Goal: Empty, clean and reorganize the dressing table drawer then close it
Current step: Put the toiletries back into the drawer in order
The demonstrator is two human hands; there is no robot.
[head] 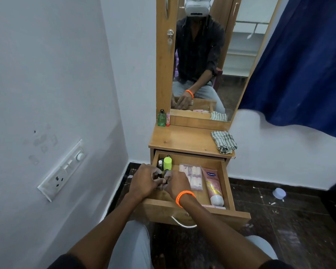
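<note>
The wooden drawer [228, 183] of the dressing table is pulled out. Inside lie a pink lotion tube [213, 186] at the right, a clear pack of pink and white items [193, 176] in the middle, and a lime-green capped bottle [167, 163] with small dark bottles [160, 165] at the back left. My left hand [144, 181] and my right hand [176, 183], with an orange wristband, are both in the left part of the drawer, fingers curled around small dark bottles that are mostly hidden.
On the tabletop [182, 136] stand a green bottle [161, 118] and a small pink stick [168, 119] at the back left, and a striped cloth [223, 141] at the right. A mirror rises behind. A blue curtain [299, 65] hangs right; a wall socket panel [63, 169] left.
</note>
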